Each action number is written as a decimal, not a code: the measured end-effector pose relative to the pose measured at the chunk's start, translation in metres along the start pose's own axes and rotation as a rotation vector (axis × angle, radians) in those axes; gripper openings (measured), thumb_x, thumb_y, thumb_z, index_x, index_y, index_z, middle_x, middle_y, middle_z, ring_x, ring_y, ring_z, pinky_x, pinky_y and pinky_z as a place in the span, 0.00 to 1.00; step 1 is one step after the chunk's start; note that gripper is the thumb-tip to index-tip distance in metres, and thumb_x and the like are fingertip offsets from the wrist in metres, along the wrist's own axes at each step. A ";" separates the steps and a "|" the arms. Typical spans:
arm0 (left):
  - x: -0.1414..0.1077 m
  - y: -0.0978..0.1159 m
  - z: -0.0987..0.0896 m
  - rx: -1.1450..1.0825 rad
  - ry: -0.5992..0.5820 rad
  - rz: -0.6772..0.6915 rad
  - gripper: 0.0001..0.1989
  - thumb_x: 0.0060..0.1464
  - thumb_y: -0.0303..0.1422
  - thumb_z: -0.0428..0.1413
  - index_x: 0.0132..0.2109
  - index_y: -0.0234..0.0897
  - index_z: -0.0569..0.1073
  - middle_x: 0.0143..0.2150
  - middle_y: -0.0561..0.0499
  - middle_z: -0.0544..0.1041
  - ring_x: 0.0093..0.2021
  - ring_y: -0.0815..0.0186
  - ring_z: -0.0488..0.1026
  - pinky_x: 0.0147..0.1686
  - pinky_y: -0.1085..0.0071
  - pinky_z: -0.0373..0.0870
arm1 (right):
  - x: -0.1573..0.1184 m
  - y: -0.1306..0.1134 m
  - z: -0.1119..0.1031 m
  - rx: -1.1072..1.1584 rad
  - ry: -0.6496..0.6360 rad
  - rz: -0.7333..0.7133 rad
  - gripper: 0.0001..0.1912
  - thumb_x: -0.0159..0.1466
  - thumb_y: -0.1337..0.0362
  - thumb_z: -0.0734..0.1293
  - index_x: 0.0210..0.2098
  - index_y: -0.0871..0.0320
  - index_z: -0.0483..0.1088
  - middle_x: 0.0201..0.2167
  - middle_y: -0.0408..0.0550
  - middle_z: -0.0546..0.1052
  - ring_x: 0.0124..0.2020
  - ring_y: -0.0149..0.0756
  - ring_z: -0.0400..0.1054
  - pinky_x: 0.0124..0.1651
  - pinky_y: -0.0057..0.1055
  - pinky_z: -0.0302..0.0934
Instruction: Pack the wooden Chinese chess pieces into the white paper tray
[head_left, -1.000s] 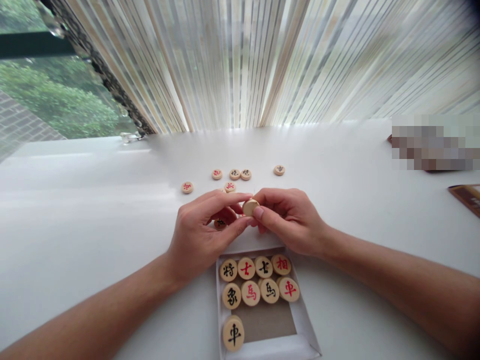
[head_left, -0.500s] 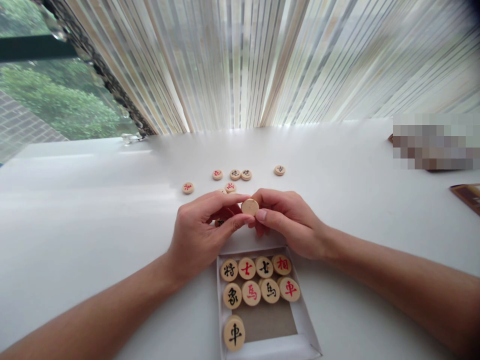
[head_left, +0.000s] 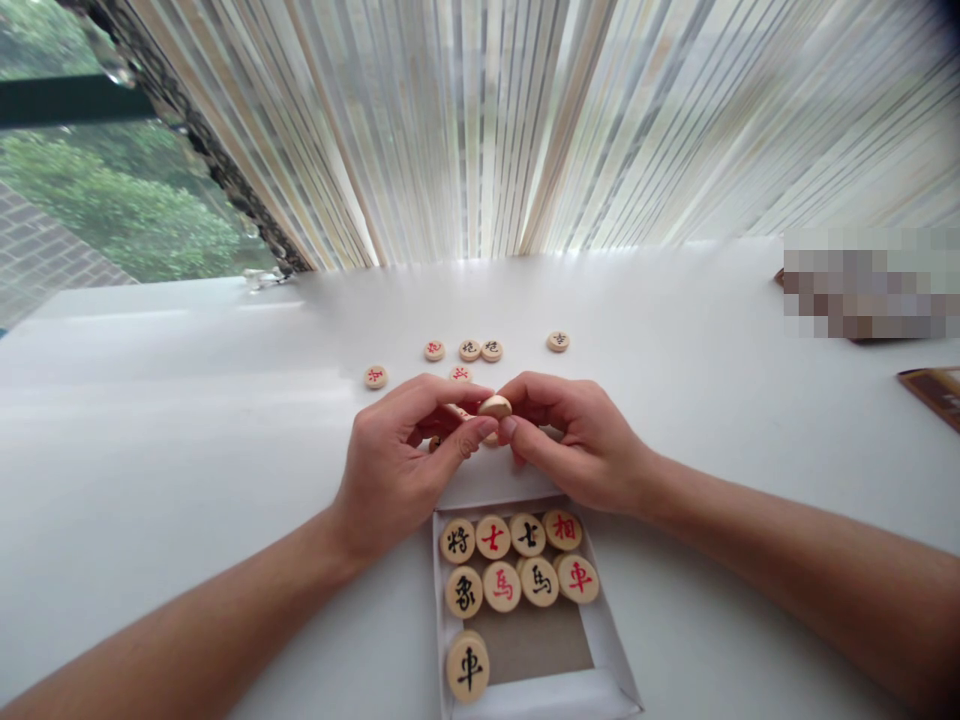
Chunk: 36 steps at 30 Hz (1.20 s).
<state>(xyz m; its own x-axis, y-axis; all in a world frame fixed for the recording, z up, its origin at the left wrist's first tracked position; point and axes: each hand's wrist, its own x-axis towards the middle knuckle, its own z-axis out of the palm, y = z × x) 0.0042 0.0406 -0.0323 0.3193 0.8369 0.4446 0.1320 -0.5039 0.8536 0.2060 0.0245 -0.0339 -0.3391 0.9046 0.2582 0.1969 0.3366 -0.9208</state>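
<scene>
Between my left hand (head_left: 416, 465) and my right hand (head_left: 574, 440) a round wooden piece (head_left: 495, 407) is pinched by the fingertips of both, tilted nearly edge-on. Just below sits an open white box (head_left: 616, 655) with wooden pieces in it. Its top row has a black-marked piece (head_left: 458, 541), two more and a red-marked piece (head_left: 563, 530); a second row lies under it. One black-marked piece (head_left: 468, 667) stands alone at the lower left. Some loose pieces are partly hidden behind my hands.
Beyond my hands, loose pieces lie on the white table (head_left: 225, 450): a red-marked one (head_left: 376, 377), another red one (head_left: 434, 350), two touching black ones (head_left: 470, 350) and one farther right (head_left: 558, 342). A striped curtain (head_left: 450, 130) hangs behind. Brown objects (head_left: 934, 390) lie at the right.
The held piece has turned from showing its blank face to nearly edge-on. My fingertips have shifted slightly around it. The box and its pieces look the same.
</scene>
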 end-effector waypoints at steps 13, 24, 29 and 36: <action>0.001 -0.003 -0.001 0.048 0.020 0.063 0.05 0.61 0.29 0.68 0.44 0.38 0.82 0.44 0.50 0.79 0.34 0.74 0.78 0.32 0.80 0.78 | 0.000 0.005 -0.002 0.094 0.023 0.005 0.08 0.70 0.61 0.69 0.44 0.60 0.75 0.32 0.48 0.80 0.27 0.32 0.71 0.27 0.27 0.65; 0.001 -0.005 -0.002 0.054 0.001 0.126 0.05 0.63 0.26 0.66 0.45 0.38 0.82 0.43 0.52 0.79 0.36 0.75 0.77 0.34 0.82 0.77 | -0.001 0.006 -0.002 0.123 0.041 -0.052 0.12 0.72 0.56 0.71 0.44 0.61 0.77 0.33 0.48 0.81 0.26 0.29 0.71 0.28 0.26 0.67; -0.001 -0.005 -0.002 0.003 -0.010 0.139 0.04 0.63 0.26 0.66 0.44 0.39 0.82 0.41 0.52 0.79 0.36 0.75 0.78 0.35 0.81 0.76 | -0.001 0.001 -0.003 0.057 0.033 -0.073 0.13 0.70 0.57 0.72 0.43 0.63 0.79 0.33 0.51 0.82 0.28 0.31 0.72 0.28 0.27 0.68; -0.004 -0.002 -0.001 -0.041 -0.084 0.092 0.10 0.61 0.24 0.64 0.49 0.36 0.80 0.42 0.49 0.82 0.34 0.72 0.80 0.34 0.78 0.78 | -0.008 -0.010 -0.017 -0.179 0.051 -0.207 0.11 0.67 0.62 0.76 0.43 0.64 0.79 0.31 0.49 0.82 0.26 0.29 0.72 0.29 0.26 0.71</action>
<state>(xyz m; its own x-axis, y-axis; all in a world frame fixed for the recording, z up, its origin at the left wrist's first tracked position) 0.0019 0.0388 -0.0357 0.4064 0.7657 0.4986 0.0610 -0.5672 0.8213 0.2225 0.0185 -0.0216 -0.3433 0.8222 0.4540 0.2894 0.5525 -0.7817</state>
